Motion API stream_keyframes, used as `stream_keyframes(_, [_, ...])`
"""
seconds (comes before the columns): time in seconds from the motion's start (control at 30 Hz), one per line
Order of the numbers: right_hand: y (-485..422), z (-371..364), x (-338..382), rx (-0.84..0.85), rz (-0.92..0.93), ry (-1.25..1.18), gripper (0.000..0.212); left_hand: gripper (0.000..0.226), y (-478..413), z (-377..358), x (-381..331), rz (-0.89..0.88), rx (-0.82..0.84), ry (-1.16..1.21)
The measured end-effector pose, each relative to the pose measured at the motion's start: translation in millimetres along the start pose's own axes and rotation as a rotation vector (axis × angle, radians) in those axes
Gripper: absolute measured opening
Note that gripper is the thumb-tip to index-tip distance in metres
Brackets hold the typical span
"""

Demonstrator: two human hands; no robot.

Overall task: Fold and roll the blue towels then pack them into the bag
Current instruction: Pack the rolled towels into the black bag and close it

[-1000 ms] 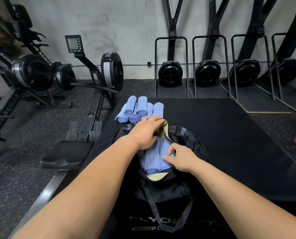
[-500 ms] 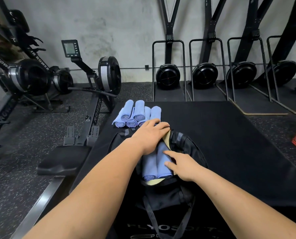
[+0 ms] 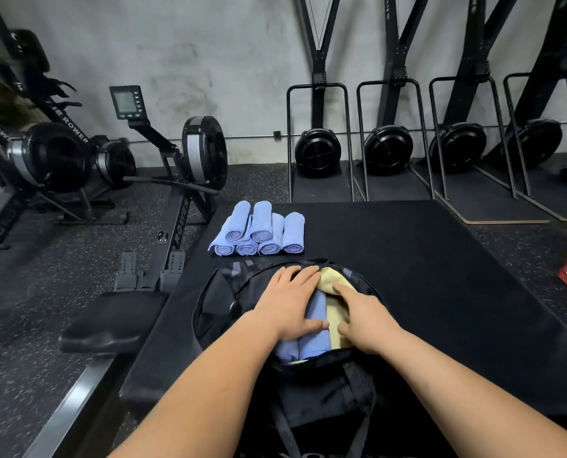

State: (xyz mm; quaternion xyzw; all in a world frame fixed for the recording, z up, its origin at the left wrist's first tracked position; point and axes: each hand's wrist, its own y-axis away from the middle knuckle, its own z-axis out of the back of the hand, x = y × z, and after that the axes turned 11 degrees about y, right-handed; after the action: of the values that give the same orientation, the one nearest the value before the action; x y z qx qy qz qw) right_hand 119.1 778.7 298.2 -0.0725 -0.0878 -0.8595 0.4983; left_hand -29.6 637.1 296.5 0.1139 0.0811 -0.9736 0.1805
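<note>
My left hand [image 3: 288,304] lay flat on two rolled towels [image 3: 311,342] inside the open bag [image 3: 216,302]. My right hand [image 3: 363,317] pressed the yellow lining [image 3: 333,279] beside them, gripping nothing. The stacked rolls [image 3: 259,233] waited straight ahead on the tabletop [image 3: 424,259], long axes pointing away and nearer my left, with only the bag's rim between.

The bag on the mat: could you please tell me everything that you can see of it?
The bag is black and looks like soft fabric, with a pale yellow lining and dark straps trailing toward the camera. It lies on the black mat with its opening wide and facing up. Two rolled blue towels lie side by side inside. The left hand presses flat on them, and the right hand rests on the lining beside them.
</note>
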Motion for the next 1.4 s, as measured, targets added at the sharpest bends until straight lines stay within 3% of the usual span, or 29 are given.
stream_keyframes(0.13, [-17, 13, -5, -0.220, -0.083, -0.156, 0.037, 0.106, -1, -3, 9, -0.009, 0.001, 0.095])
stream_keyframes(0.2, [-28, 22, 0, -0.293, -0.111, -0.275, 0.027, 0.107, -1, -4, 16, -0.035, -0.001, 0.102])
stream_keyframes(0.33, [-66, 38, 11, -0.375, -0.126, -0.429, 0.028, 0.111, -1, -19, 28, -0.041, -0.035, 0.143])
stream_keyframes(0.53, [-136, 32, 25, -0.151, -0.035, -0.362, 0.035, 0.115, 0, -31, 30, -0.004, -0.074, 0.220])
stream_keyframes(0.83, [-234, 1, 49, 0.058, 0.015, -0.232, 0.052, 0.114, -1, -36, 34, -0.001, -0.085, 0.250])
stream_keyframes(1.1, [-275, -18, 57, 0.126, -0.082, -0.223, 0.063, 0.117, -5, -41, 38, 0.011, -0.089, 0.271])
stream_keyframes(1.23, [-263, -10, 63, -0.035, -0.153, -0.442, 0.034, 0.115, -3, -42, 39, 0.009, -0.089, 0.268])
stream_keyframes(1.3, [-255, -5, 63, -0.106, -0.228, -0.550, 0.032, 0.115, -3, -43, 40, 0.007, -0.090, 0.256])
stream_keyframes(1.4, [-239, 8, 59, -0.173, -0.296, -0.697, 0.012, 0.115, -3, -45, 40, 0.006, -0.087, 0.254])
